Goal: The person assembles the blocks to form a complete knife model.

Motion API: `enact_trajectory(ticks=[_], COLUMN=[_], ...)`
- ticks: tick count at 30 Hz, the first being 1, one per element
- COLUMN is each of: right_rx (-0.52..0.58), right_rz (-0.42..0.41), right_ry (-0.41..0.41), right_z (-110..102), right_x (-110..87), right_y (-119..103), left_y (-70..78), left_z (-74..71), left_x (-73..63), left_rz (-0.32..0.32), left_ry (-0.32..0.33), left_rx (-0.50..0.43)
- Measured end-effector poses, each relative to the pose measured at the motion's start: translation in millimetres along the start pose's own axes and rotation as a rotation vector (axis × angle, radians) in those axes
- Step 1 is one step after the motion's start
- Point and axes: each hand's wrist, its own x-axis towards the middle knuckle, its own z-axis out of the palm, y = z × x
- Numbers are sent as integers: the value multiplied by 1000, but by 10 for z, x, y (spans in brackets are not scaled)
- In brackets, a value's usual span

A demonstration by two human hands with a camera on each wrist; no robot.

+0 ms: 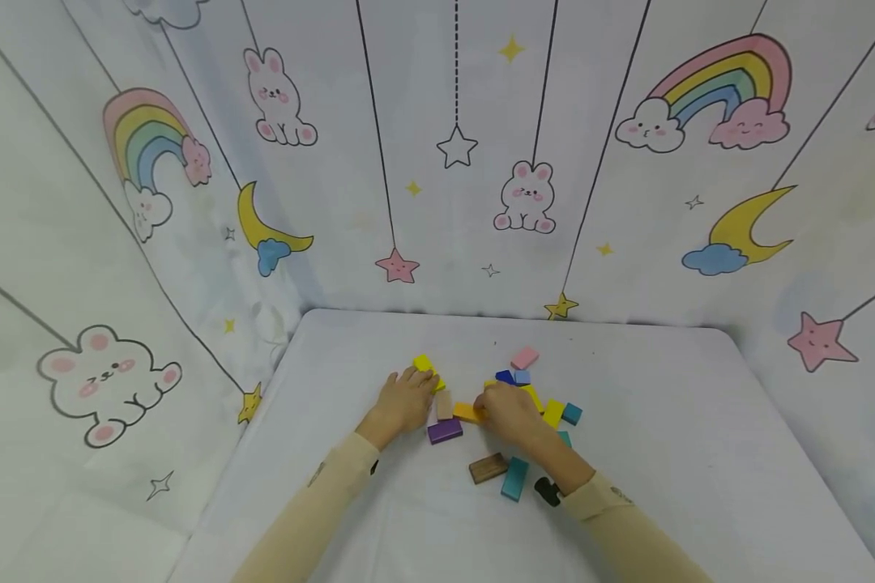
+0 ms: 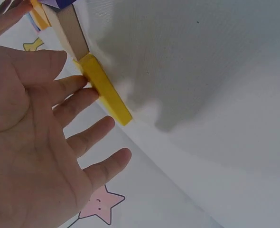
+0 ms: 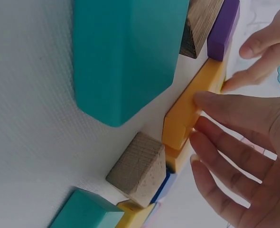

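Note:
My left hand (image 1: 404,398) reaches over the left side of a group of wooden blocks. Its fingers are extended, and two fingertips touch a long yellow block (image 2: 107,90). A beige block (image 2: 71,31) meets the yellow block's end. My right hand (image 1: 510,411) is at the right end of an orange block (image 1: 467,413). In the right wrist view, thumb and fingertips pinch the edge of this orange block (image 3: 192,104). A purple block (image 1: 445,431) lies close to its left end. The right hand partly covers the blocks behind it.
A brown wooden block (image 1: 488,469) and a teal block (image 1: 514,479) lie in front. Yellow (image 1: 552,414) and blue (image 1: 572,414) blocks are on the right. A pink block (image 1: 525,358) sits farther back. A patterned cloth (image 1: 452,219) hangs behind the white table (image 1: 649,453).

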Motion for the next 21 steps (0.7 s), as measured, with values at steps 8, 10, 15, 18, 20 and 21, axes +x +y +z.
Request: enact_trajectory(ticks=[8, 10, 15, 18, 20, 21], right_rx=[-12, -9, 2, 11, 20, 24], right_rz=[-23, -17, 5, 17, 25, 30], right_ry=[31, 27, 14, 10, 11, 12], right_z=[6, 6, -11, -14, -11, -7], right_x=[82, 106, 163, 201, 227, 240], right_y=[39, 48, 58, 57, 54, 52], left_y=[-10, -15, -44, -63, -72, -76], left_z=[-12, -29, -68, -70, -65, -59], left_x=[-90, -120, -183, -196, -198, -198], left_rz=[-12, -13, -11, -7, -4, -1], left_ry=[-13, -7, -6, -21, -22, -21], left_rx=[-26, -33, -45, -51, -57, -60])
